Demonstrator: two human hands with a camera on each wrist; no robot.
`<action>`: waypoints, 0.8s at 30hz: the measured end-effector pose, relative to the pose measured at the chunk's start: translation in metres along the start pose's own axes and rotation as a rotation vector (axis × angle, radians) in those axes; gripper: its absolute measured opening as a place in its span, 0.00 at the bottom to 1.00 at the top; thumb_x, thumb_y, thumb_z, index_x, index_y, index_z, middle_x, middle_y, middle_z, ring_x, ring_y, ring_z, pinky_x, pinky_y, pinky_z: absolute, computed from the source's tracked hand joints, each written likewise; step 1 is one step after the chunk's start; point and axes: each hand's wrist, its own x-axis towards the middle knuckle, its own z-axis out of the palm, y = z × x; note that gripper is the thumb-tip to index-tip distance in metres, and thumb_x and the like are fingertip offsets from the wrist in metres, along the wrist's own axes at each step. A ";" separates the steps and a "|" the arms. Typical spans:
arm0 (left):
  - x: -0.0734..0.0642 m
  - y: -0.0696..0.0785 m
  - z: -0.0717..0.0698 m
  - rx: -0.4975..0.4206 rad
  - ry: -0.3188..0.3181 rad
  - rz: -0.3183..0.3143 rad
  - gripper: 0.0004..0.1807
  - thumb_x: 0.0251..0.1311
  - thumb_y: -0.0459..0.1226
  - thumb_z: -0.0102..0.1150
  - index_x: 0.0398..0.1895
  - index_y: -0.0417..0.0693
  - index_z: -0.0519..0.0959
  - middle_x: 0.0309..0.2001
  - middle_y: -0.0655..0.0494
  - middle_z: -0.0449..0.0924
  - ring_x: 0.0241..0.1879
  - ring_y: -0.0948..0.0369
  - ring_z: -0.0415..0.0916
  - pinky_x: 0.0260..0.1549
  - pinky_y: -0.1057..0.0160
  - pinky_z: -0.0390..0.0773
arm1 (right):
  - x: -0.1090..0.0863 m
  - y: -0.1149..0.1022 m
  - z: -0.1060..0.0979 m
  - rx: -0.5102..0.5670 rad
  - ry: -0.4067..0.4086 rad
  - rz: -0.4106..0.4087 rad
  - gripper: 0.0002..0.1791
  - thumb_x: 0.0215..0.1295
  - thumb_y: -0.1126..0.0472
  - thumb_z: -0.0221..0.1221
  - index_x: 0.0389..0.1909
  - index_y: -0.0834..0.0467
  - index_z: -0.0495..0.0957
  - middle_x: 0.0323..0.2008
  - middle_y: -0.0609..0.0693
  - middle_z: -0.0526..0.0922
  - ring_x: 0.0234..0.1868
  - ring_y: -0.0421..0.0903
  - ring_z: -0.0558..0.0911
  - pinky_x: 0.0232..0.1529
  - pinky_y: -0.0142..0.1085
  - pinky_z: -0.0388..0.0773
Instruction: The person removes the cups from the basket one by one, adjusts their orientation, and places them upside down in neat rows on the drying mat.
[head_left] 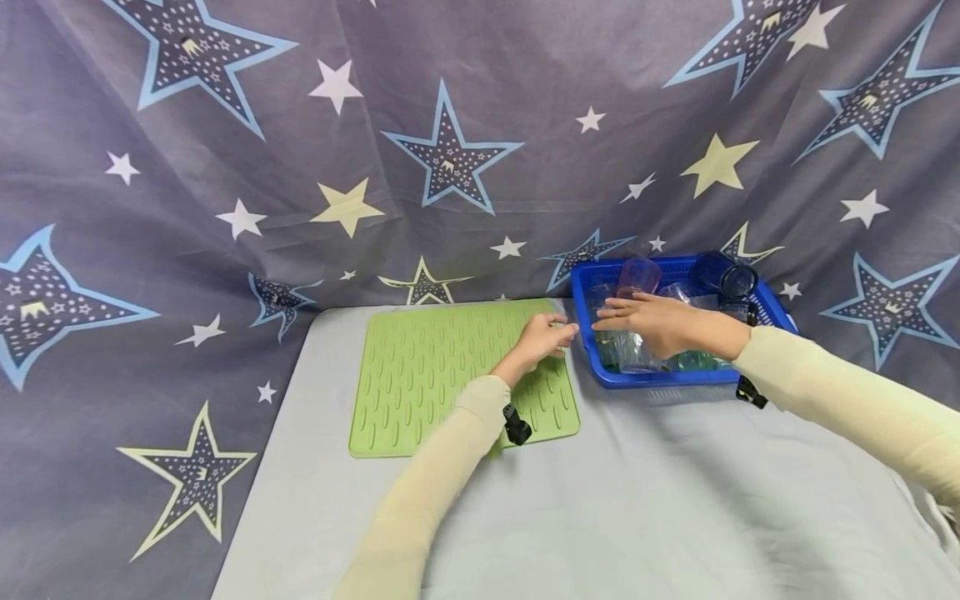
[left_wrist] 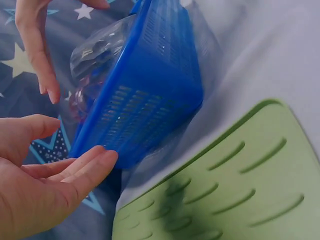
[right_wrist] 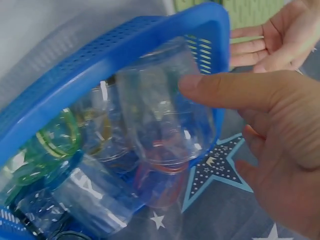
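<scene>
A blue plastic basket [head_left: 667, 380] holds several see-through cups, among them a clear cup [right_wrist: 160, 110], a pink cup [head_left: 640, 275], a dark blue cup [head_left: 723, 275] and green-tinted pieces [right_wrist: 55, 145]. My right hand [head_left: 652, 323] hovers over the basket with fingers stretched out; in the right wrist view its thumb [right_wrist: 225, 90] is in front of the clear cup, and I cannot tell whether it touches. My left hand [head_left: 536, 340] is over the right part of the green mat, fingers spread loosely beside the basket's left side. Neither hand holds anything.
A green ridged mat [head_left: 427, 375] lies flat on the white-covered table [head_left: 615, 500], left of the basket. Behind the table hangs a grey star-printed cloth [head_left: 525, 167]. Small black wrist cameras [head_left: 516, 425] are strapped at both sleeves.
</scene>
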 end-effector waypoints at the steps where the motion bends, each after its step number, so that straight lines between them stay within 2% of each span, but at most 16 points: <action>1: 0.001 0.000 0.002 -0.012 0.000 -0.006 0.27 0.70 0.36 0.58 0.67 0.27 0.70 0.52 0.29 0.82 0.56 0.36 0.80 0.56 0.39 0.79 | -0.001 0.000 0.002 -0.011 0.007 -0.010 0.52 0.43 0.86 0.60 0.75 0.57 0.67 0.76 0.61 0.65 0.78 0.65 0.58 0.75 0.65 0.54; 5: 0.006 -0.002 0.012 -0.033 0.024 -0.044 0.24 0.69 0.35 0.60 0.63 0.28 0.74 0.47 0.32 0.85 0.52 0.37 0.83 0.49 0.47 0.85 | -0.007 0.002 0.009 -0.084 0.040 -0.048 0.50 0.42 0.88 0.61 0.72 0.59 0.70 0.74 0.62 0.68 0.77 0.65 0.61 0.73 0.64 0.58; 10: 0.010 -0.002 0.021 -0.056 0.056 -0.090 0.23 0.67 0.35 0.64 0.60 0.28 0.76 0.43 0.35 0.87 0.37 0.48 0.88 0.37 0.59 0.88 | -0.011 0.004 0.020 -0.208 0.076 -0.084 0.47 0.45 0.85 0.64 0.71 0.58 0.71 0.74 0.60 0.69 0.77 0.61 0.63 0.74 0.59 0.61; 12: 0.012 -0.002 0.023 -0.069 0.068 -0.099 0.24 0.66 0.33 0.64 0.61 0.27 0.75 0.43 0.34 0.87 0.35 0.51 0.88 0.35 0.61 0.88 | -0.013 0.005 0.023 -0.241 0.093 -0.101 0.47 0.46 0.84 0.66 0.71 0.58 0.71 0.73 0.59 0.69 0.76 0.61 0.64 0.75 0.58 0.61; 18: 0.015 -0.003 0.029 -0.103 0.113 -0.114 0.25 0.63 0.30 0.66 0.60 0.25 0.75 0.44 0.34 0.86 0.40 0.46 0.89 0.33 0.63 0.88 | -0.013 0.008 0.033 -0.342 0.140 -0.156 0.46 0.44 0.80 0.70 0.70 0.57 0.73 0.72 0.57 0.72 0.75 0.58 0.68 0.74 0.55 0.64; 24: 0.017 -0.002 0.032 -0.114 0.137 -0.123 0.24 0.61 0.28 0.67 0.59 0.24 0.75 0.45 0.34 0.86 0.44 0.43 0.88 0.34 0.63 0.88 | -0.012 0.011 0.041 -0.423 0.150 -0.191 0.45 0.44 0.79 0.70 0.69 0.56 0.74 0.72 0.56 0.73 0.74 0.56 0.69 0.74 0.53 0.65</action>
